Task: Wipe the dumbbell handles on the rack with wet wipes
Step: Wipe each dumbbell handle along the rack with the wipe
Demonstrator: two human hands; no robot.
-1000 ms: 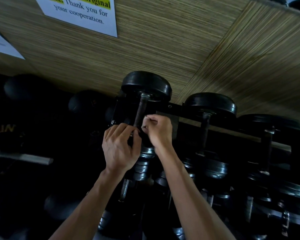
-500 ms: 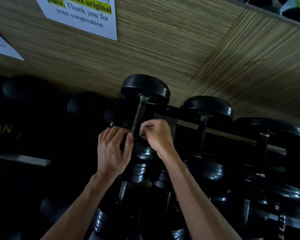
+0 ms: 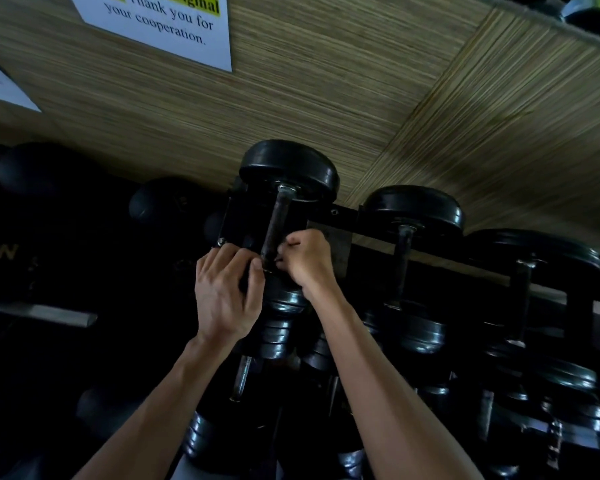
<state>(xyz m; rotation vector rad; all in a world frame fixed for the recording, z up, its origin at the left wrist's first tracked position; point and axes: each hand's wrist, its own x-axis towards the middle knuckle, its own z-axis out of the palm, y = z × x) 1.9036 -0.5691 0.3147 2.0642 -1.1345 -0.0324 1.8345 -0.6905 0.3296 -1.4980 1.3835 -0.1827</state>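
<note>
The top-left dumbbell on the black rack (image 3: 343, 216) has a dark, worn handle (image 3: 276, 223) running down from its upper black head (image 3: 288, 168). Both my hands meet at the handle's lower end. My left hand (image 3: 222, 296) curls its fingers round a dark pack-like object (image 3: 248, 273), hard to make out in the shadow. My right hand (image 3: 309, 261) is fisted just right of the handle, thumb and forefinger pinching a small pale bit, seemingly a wet wipe (image 3: 278, 259). More dumbbells stand to the right; the nearest has a handle (image 3: 403, 258).
A woven tan wall rises behind the rack, with a white printed notice (image 3: 174, 26) at upper left. Lower tiers hold several black dumbbells (image 3: 416, 334). A grey bar (image 3: 39, 311) juts from the dark left side. The whole area is dim.
Hardly anything: both hands stay together at the handle's lower end, with my left hand shifted slightly left.
</note>
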